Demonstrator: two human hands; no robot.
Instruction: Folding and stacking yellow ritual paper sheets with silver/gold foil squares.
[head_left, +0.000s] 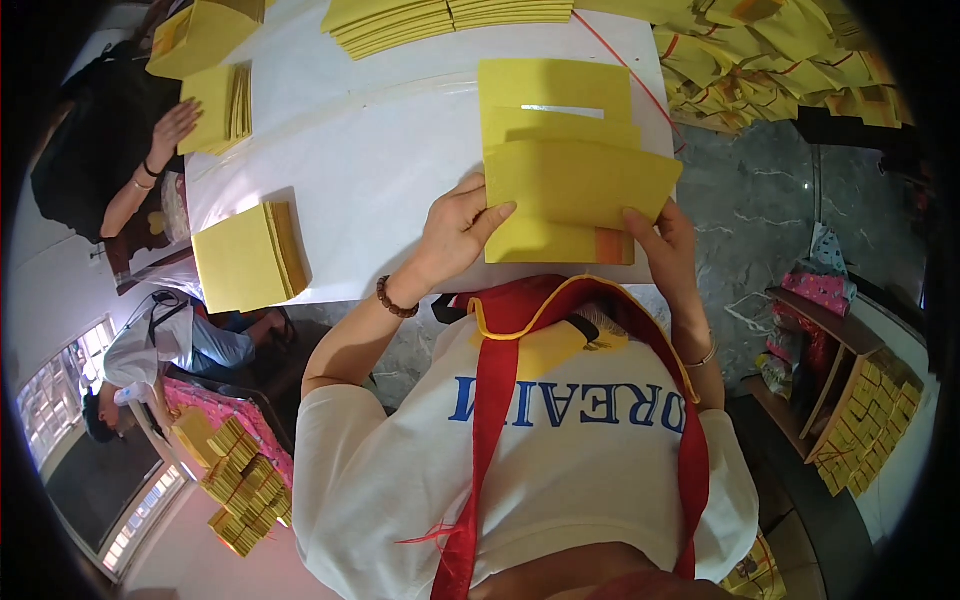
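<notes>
A white table (380, 170) is spread across the upper middle of the head view, bordered on the right by a grey marbled floor (750, 210). A heap of loose yellow sheets with orange marks (770, 50) is piled at the upper right, beyond the table's edge. A fanned row of yellow sheets (440, 20) is laid along the table's far edge. A stack of yellow sheets (250, 257) is set at the table's near left corner, and another stack (222, 108) lies further left, touched by a co-worker's hand (172, 130). Overlapping yellow paper sheets (565, 165) are held at the table's near edge, directly before the person, the lowest showing an orange patch at its lower right corner. The left hand (455, 232) is closed on the sheets' left edge, thumb laid on top, a brown bead bracelet (394, 299) worn at the wrist. The right hand (668, 245) is clasped on the lower right corner, thumb on top.
</notes>
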